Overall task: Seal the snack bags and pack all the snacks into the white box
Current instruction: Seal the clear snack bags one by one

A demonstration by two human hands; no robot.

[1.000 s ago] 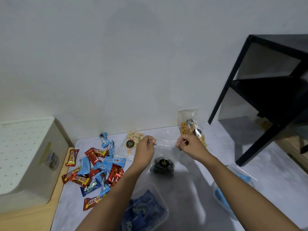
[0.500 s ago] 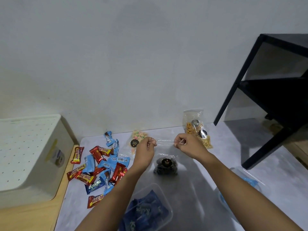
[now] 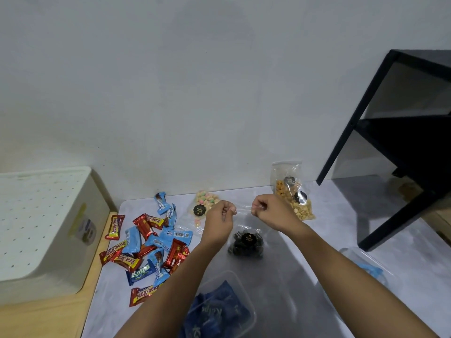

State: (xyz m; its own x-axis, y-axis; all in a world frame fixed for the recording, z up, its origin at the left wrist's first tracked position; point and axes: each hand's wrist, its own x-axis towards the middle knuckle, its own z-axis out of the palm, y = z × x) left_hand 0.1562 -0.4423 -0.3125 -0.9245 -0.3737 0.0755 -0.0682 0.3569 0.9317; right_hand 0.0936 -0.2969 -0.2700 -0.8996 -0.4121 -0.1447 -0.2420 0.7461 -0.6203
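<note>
Closer together now, left hand (image 3: 220, 222) and right hand (image 3: 271, 213) pinching clear bag (image 3: 244, 227) of dark cookies (image 3: 245, 248), tub (image 3: 244, 296) holding blue wrappers (image 3: 217, 311).

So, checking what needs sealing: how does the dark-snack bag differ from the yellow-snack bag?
The dark-snack bag is pinched at its top by the left hand and right hand; the yellow-snack bag sits untouched. The dark-snack bag holds black pieces, the yellow-snack bag yellow ones. Both are clear.

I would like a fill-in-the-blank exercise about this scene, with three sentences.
The left hand and right hand pinch the ___ of the cookie bag.
The white box stands ___ of the table.
The loose bars are red or ___.
Missing words: top, left, blue.
</note>
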